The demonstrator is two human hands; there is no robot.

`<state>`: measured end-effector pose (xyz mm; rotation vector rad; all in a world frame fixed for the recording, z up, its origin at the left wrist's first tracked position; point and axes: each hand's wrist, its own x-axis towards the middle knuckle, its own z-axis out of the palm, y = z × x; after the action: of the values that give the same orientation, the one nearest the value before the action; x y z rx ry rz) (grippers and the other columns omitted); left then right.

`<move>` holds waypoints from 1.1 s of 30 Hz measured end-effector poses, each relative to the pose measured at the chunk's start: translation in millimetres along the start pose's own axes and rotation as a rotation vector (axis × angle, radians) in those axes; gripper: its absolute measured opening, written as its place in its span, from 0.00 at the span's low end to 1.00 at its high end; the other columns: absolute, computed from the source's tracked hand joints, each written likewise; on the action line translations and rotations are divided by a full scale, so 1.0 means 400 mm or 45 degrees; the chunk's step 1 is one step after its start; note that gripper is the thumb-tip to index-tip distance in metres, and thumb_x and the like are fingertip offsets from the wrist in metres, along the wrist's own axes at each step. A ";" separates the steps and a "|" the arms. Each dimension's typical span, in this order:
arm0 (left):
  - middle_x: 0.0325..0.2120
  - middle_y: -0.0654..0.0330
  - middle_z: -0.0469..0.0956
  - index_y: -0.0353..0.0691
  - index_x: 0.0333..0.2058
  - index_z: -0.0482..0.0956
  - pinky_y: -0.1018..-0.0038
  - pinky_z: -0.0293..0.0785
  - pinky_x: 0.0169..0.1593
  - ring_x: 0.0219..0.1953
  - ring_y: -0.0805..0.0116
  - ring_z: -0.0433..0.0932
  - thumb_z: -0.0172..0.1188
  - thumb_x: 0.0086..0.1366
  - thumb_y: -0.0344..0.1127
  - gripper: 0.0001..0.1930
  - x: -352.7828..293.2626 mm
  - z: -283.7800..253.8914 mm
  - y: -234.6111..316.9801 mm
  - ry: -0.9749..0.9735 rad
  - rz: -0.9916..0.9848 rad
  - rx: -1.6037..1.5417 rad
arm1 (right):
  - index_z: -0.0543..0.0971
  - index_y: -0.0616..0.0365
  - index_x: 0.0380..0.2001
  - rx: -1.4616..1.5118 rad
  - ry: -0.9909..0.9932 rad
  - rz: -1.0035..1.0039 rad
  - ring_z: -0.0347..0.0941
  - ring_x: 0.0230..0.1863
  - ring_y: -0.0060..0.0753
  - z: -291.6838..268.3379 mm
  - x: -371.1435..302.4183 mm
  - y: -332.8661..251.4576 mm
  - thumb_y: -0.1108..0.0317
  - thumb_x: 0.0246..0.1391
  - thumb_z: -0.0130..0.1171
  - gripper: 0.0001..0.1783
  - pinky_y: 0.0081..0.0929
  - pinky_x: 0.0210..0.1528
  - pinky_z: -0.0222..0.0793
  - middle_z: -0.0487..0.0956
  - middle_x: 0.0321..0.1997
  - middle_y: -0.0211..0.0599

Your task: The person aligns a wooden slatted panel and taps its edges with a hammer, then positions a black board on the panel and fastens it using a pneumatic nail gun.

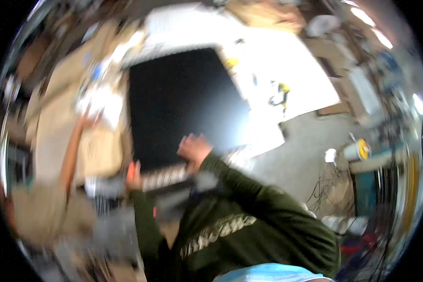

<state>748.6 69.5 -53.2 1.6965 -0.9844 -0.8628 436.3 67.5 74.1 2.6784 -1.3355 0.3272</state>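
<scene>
A large black glossy panel point(183, 103) lies flat in front of me, with glare on its right part. My right hand point(195, 149) rests on the panel near its front edge, palm down with the fingers spread. At the panel's front left corner is my left hand point(135, 179), closed around a small orange-red object point(131, 170) that is too blurred to name. A pale, patterned strip point(164, 176) runs along the panel's near edge.
At the left, a co-worker's hand point(90, 118) touches crumpled clear plastic point(105, 101) on brown cardboard point(56, 127). White sheeting point(310, 70) spreads to the right, bearing a yellow-and-black tool point(279, 94). A yellow-ended cylinder point(359, 150) stands farther right.
</scene>
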 end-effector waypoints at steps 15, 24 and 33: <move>0.18 0.56 0.72 0.41 0.25 0.77 0.65 0.66 0.27 0.21 0.59 0.70 0.47 0.62 0.42 0.14 0.103 -0.034 -0.118 0.478 1.409 1.108 | 0.62 0.48 0.55 0.619 0.008 0.054 0.42 0.66 0.40 0.143 -0.061 0.051 0.54 0.30 0.62 0.42 0.53 0.63 0.32 0.52 0.64 0.36; 0.21 0.60 0.69 0.43 0.29 0.75 0.71 0.64 0.26 0.24 0.69 0.69 0.37 0.61 0.44 0.17 0.242 -0.154 -0.243 -0.001 2.156 2.134 | 0.61 0.47 0.56 0.567 -0.123 -0.025 0.43 0.66 0.37 0.127 -0.074 0.057 0.60 0.34 0.58 0.39 0.50 0.64 0.34 0.52 0.64 0.36; 0.32 0.46 0.71 0.36 0.36 0.74 0.66 0.70 0.37 0.33 0.51 0.72 0.61 0.48 0.30 0.14 -0.066 0.052 0.196 -0.040 0.726 1.090 | 0.64 0.47 0.54 0.654 -0.105 0.005 0.44 0.65 0.37 0.098 -0.091 0.075 0.65 0.34 0.56 0.36 0.48 0.64 0.36 0.55 0.63 0.35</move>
<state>702.0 68.3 17.9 1.8947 -1.9123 -0.0617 396.3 69.0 27.5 3.1281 -1.4421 0.6460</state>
